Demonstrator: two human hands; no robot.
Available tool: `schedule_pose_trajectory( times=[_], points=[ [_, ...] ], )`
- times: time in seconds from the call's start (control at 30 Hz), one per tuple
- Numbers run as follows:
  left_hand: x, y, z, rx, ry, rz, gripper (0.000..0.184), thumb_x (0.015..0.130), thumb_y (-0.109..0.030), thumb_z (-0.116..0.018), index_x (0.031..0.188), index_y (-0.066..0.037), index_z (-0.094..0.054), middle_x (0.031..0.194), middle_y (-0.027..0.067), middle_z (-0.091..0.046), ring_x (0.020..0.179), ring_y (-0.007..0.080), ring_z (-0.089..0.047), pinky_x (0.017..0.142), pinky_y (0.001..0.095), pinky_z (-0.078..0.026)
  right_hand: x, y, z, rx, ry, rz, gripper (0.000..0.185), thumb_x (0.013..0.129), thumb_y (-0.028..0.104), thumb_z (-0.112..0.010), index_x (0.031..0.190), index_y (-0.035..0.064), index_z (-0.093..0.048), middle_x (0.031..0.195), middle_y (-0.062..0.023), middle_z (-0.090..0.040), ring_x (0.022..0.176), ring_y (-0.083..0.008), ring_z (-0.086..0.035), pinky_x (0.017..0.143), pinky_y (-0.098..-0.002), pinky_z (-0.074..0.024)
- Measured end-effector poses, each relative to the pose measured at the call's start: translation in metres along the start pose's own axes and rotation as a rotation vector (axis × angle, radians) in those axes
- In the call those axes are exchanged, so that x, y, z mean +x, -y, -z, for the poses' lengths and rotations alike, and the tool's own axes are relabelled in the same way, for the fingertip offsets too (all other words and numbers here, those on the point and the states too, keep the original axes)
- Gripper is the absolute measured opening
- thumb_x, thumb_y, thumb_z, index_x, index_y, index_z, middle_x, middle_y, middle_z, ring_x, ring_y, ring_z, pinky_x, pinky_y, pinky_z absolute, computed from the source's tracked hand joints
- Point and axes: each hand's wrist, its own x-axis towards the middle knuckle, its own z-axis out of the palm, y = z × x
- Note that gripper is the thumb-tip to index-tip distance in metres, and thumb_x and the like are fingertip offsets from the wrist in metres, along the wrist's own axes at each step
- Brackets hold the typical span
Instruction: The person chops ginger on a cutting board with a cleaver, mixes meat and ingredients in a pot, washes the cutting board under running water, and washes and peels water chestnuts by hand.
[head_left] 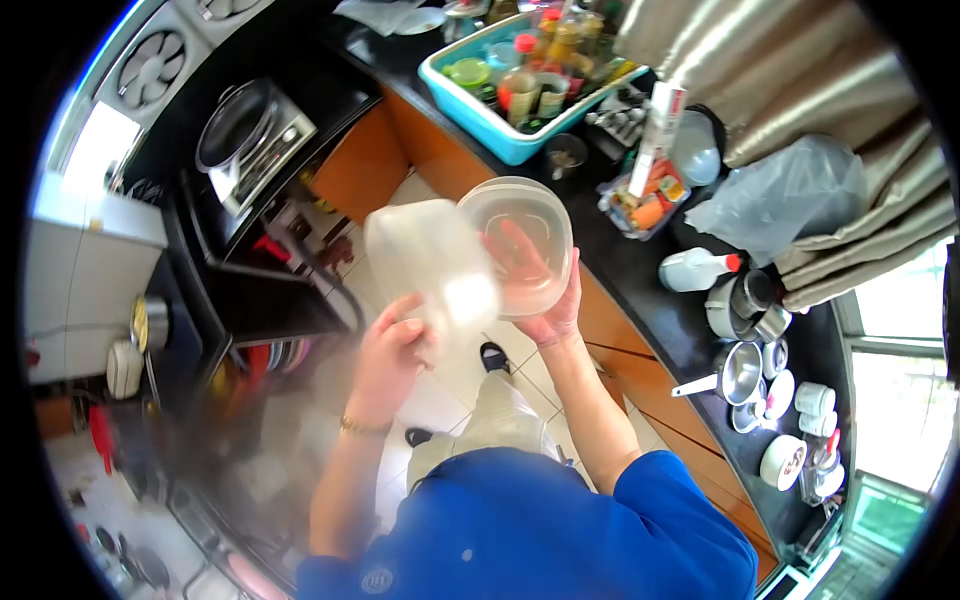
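In the head view, my left hand grips the near corner of a translucent, squarish plastic container, which is smeared by motion. A round clear plastic container rests in my right hand. Its fingers show through the clear plastic, spread under and behind it. The two containers are side by side and overlap in view; I cannot tell whether they touch. Both are held above the tiled floor, between the counters.
A blue basket of bottles and jars stands on the dark counter. Further along are a plastic bag, a white bottle with a red cap and a saucepan. A pan sits on the stove at left.
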Motion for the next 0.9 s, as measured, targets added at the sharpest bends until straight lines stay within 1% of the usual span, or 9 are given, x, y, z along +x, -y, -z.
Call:
schedule_pose_trajectory(
  times=[0.03,0.1,0.27,0.37,0.43,0.5,0.57,0.7,0.9],
  points=[
    [0.012,0.004,-0.005,0.006,0.026,0.011,0.041,0.099,-0.011,-0.058,0.139,-0.005,-0.058,0.094,0.0064,-0.073,0.073,0.0132,-0.066,0.066,0.0279,-0.053,0.000,0.020,0.004,-0.010,-0.004,0.026,0.102,0.091,0.078,-0.057,0.166,0.0152,-0.029,0.168,-0.0175,-0.032,0.151,-0.0494,-0.034,0.120,-0.0637,-0.0319],
    [0.030,0.005,-0.027,-0.100,-0.099,-0.045,0.023,0.103,-0.015,-0.054,0.118,0.000,-0.064,0.084,0.0073,-0.069,0.065,0.0164,-0.060,0.063,0.0327,-0.050,-0.005,0.059,0.006,0.025,-0.048,0.111,0.100,0.091,0.079,-0.055,0.165,0.0166,-0.032,0.168,-0.0185,-0.031,0.150,-0.0506,-0.034,0.118,-0.0683,-0.0303],
    [0.066,0.013,-0.051,0.158,-0.094,-0.005,0.039,0.104,-0.013,-0.058,0.141,-0.001,-0.059,0.081,-0.0002,-0.063,0.062,0.0085,-0.052,0.061,0.0291,-0.048,-0.037,0.137,0.014,-0.167,-0.087,0.299,0.098,0.093,0.079,-0.051,0.166,0.0172,-0.030,0.169,-0.0181,-0.029,0.151,-0.0485,-0.034,0.118,-0.0701,-0.0288],
    [0.096,0.015,-0.084,0.288,0.058,-0.012,0.041,0.104,-0.014,-0.061,0.143,-0.002,-0.057,0.080,-0.0004,-0.062,0.063,0.0068,-0.053,0.061,0.0275,-0.047,-0.077,0.157,0.003,-0.267,-0.144,0.414,0.100,0.093,0.079,-0.050,0.168,0.0169,-0.025,0.170,-0.0197,-0.026,0.151,-0.0477,-0.034,0.118,-0.0703,-0.0289],
    [0.119,0.008,-0.130,0.365,0.082,-0.058,0.033,0.104,-0.015,-0.063,0.134,-0.002,-0.059,0.080,0.0004,-0.063,0.064,0.0063,-0.053,0.059,0.0260,-0.047,-0.109,0.158,-0.008,-0.300,-0.222,0.472,0.103,0.093,0.079,-0.050,0.169,0.0165,-0.021,0.171,-0.0200,-0.025,0.151,-0.0481,-0.034,0.117,-0.0700,-0.0316],
    [0.150,-0.001,-0.172,0.641,0.139,-0.234,0.021,0.104,-0.017,-0.064,0.119,-0.003,-0.057,0.080,0.0000,-0.062,0.064,0.0057,-0.055,0.057,0.0258,-0.047,-0.141,0.156,-0.008,-0.324,-0.270,0.514,0.103,0.092,0.080,-0.051,0.168,0.0165,-0.023,0.171,-0.0182,-0.027,0.150,-0.0484,-0.034,0.116,-0.0691,-0.0347],
    [0.194,-0.007,-0.212,0.838,0.213,-0.436,0.019,0.099,-0.016,-0.070,0.102,-0.005,-0.054,0.077,0.0050,-0.063,0.066,0.0122,-0.061,0.060,0.0317,-0.050,-0.169,0.146,-0.010,-0.296,-0.300,0.545,0.102,0.092,0.080,-0.051,0.168,0.0162,-0.024,0.170,-0.0177,-0.028,0.150,-0.0485,-0.035,0.115,-0.0689,-0.0357],
    [0.269,-0.015,-0.312,1.323,0.203,-0.939,0.019,0.094,-0.022,-0.071,0.099,-0.008,-0.060,0.081,0.0131,-0.068,0.071,0.0353,-0.068,0.063,0.0446,-0.052,-0.214,0.126,-0.002,-0.220,-0.383,0.579,0.101,0.092,0.080,-0.051,0.167,0.0153,-0.029,0.170,-0.0177,-0.029,0.150,-0.0482,-0.035,0.113,-0.0691,-0.0373],
    [0.351,-0.009,-0.427,1.669,0.206,-1.512,0.014,0.095,-0.019,-0.066,0.108,-0.015,-0.062,0.094,0.0076,-0.067,0.085,0.0322,-0.071,0.066,0.0483,-0.058,-0.246,0.109,-0.001,-0.185,-0.500,0.638,0.101,0.089,0.084,-0.051,0.166,0.0191,-0.033,0.169,-0.0159,-0.032,0.149,-0.0512,-0.033,0.111,-0.0674,-0.0370]
  ],
)
